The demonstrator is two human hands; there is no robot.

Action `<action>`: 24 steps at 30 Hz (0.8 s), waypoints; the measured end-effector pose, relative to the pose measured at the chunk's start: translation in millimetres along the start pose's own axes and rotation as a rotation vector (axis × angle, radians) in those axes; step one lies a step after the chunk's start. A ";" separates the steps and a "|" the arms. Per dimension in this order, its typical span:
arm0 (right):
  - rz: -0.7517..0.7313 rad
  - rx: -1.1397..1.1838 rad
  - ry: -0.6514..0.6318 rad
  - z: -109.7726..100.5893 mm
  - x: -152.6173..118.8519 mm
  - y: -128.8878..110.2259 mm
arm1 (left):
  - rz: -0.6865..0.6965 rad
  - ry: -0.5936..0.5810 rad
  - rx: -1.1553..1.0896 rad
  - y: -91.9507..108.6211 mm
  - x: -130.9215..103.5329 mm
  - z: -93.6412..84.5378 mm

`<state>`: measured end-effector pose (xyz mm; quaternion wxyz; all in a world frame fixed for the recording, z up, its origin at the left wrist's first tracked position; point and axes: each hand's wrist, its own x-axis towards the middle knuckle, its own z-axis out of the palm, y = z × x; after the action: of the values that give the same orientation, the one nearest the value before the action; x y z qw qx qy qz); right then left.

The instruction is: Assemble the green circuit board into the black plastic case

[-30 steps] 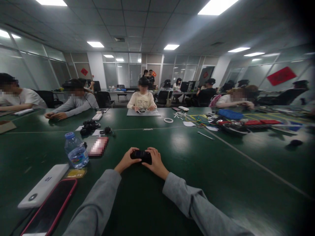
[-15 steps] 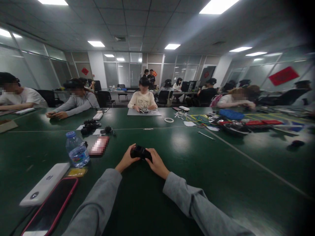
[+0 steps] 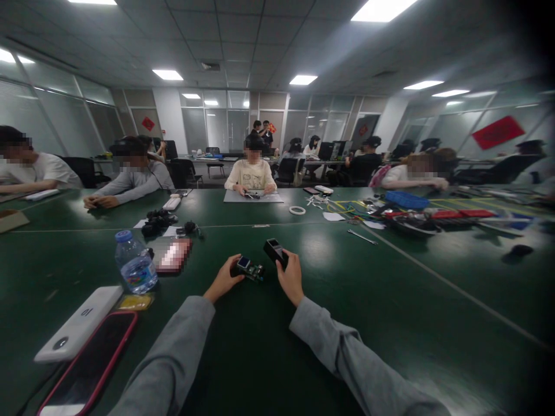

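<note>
My left hand (image 3: 225, 278) is closed on a small circuit board (image 3: 251, 269) that carries a little square screen at its left end and several small parts. My right hand (image 3: 290, 276) grips a black plastic housing (image 3: 274, 251), tilted and held just right of the board. Board and housing are apart, with a narrow gap between them. Both hands are above the green table (image 3: 260, 358). The undersides of both pieces, and the fingertips behind them, are hidden.
Left of my arms are a water bottle (image 3: 135, 263), a white power bank (image 3: 80, 325), a phone with a red edge (image 3: 91, 367) and a yellow packet (image 3: 136, 302). Ahead lie a tape roll (image 3: 297, 211), a wrench (image 3: 362, 237) and a blue basket (image 3: 406, 200). Several people sit around.
The black housing has come off the circuit board. My right hand has moved it up and to the right, while my left hand stays in place with the exposed board.
</note>
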<state>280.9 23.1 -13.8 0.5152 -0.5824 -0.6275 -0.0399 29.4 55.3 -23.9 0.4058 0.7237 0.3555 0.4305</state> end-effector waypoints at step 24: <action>-0.279 0.176 -0.397 -10.7 -24.8 -59.5 | -0.052 0.140 -0.086 -7.8 4.3 1.1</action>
<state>236.1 -19.9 6.7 0.4201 -0.4395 -0.7917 0.0595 30.7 62.0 -29.8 0.4216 0.6643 0.3826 0.4843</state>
